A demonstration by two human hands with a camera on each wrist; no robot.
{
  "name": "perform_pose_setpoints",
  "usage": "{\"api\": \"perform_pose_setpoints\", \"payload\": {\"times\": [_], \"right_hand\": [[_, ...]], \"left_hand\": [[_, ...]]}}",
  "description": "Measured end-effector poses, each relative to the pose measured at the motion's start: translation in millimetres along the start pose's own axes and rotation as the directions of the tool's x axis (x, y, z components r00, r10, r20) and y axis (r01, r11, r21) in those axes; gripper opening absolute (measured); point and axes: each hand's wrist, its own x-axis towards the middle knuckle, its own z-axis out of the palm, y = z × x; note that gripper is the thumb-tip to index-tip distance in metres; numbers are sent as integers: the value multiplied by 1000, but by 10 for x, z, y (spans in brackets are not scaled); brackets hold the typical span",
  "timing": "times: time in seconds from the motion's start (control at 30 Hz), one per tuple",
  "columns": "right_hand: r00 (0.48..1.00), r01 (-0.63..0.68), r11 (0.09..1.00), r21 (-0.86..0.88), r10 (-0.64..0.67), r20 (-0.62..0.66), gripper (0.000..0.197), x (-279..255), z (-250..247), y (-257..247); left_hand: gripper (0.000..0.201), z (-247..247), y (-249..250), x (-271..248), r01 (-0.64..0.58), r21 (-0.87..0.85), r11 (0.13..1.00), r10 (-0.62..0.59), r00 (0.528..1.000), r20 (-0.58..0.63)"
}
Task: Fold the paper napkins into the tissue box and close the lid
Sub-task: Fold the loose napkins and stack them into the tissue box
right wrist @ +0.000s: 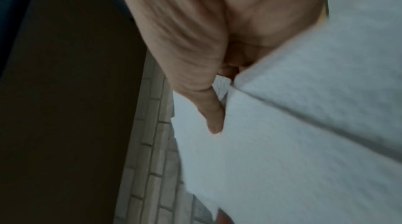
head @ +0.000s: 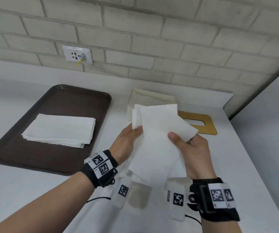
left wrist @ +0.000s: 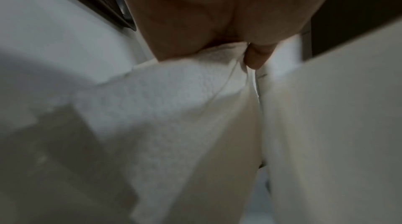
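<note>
Both hands hold white paper napkins (head: 158, 132) in the air above the table, in front of the open cream tissue box (head: 152, 98). My left hand (head: 128, 140) pinches their left edge with the thumb on top. My right hand (head: 190, 148) grips the right side, thumb pressed on the top sheet. The napkins (left wrist: 174, 107) fill the left wrist view under the left hand (left wrist: 217, 21). In the right wrist view the right hand (right wrist: 195, 55) presses its thumb against the napkins (right wrist: 304, 124). The wooden lid (head: 201, 122) with its slot lies flat to the right of the box.
A brown tray (head: 51, 98) on the left carries a stack of folded napkins (head: 59, 130). A brick wall (head: 152, 31) with a socket (head: 77, 54) stands behind the white table (head: 236, 165). The table's right edge runs close to the lid.
</note>
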Motion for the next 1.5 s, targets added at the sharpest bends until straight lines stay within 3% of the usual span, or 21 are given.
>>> {"api": "perform_pose_setpoints", "payload": {"times": [0.1, 0.2, 0.37, 0.5, 0.6, 0.7, 0.83, 1.0, 1.1, 1.23, 1.33, 1.4, 1.43, 1.5], "right_hand": [[999, -10, 996, -91, 5, -49, 16, 35, 58, 99], [997, 16, 988, -156, -28, -70, 11, 22, 84, 122], [989, 20, 968, -251, -57, -139, 12, 17, 29, 169], [952, 130, 967, -219, -183, -246, 15, -68, -205, -54], [986, 163, 985, 62, -160, -53, 33, -148, -356, -314], [982, 60, 978, 198, -93, 164, 43, -80, -297, -361], [967, 59, 998, -18, -53, 250, 38, 113, -28, -202], [992, 119, 946, -303, -100, 77, 20, 277, 202, 1], [987, 149, 904, -400, -163, 0, 20, 276, 298, 83], [984, 141, 911, -387, -171, -44, 21, 222, 324, 83], [988, 25, 964, -264, -64, -141, 27, 267, 185, 83], [992, -123, 970, -208, 112, -61, 31, 291, 101, 57], [983, -180, 968, -172, 182, -6, 23, 294, 82, 47], [980, -185, 970, -155, 194, 46, 8, 291, 85, 14]], "left_hand": [[31, 18, -8, -42, 13, -67, 998, -12, 1000, 25], [56, 17, -47, -56, 7, -68, 998, -2, 998, 66], [45, 44, -109, -22, -69, 9, 998, 69, 997, 19], [45, -3, -56, 24, -78, 27, 997, 79, 997, -7], [44, -53, -3, 67, -92, 61, 994, 92, 996, 7], [42, -65, 31, 85, -111, 82, 990, 108, 993, 43], [36, -25, 50, 84, -153, 122, 981, 141, 985, 99], [35, 25, 117, 4, -119, 24, 993, 116, 989, 93], [55, 21, 82, -41, -79, -68, 995, 86, 990, 109], [46, 12, -26, -26, -166, 45, 985, 165, 986, 33], [42, -22, -34, -15, -176, 2, 984, 176, 984, 2], [40, -32, -4, -10, -167, -39, 985, 168, 986, 8], [39, -33, 5, -1, -163, -48, 985, 164, 986, 15], [36, -27, 12, 14, -156, -70, 985, 158, 987, 22]]}}
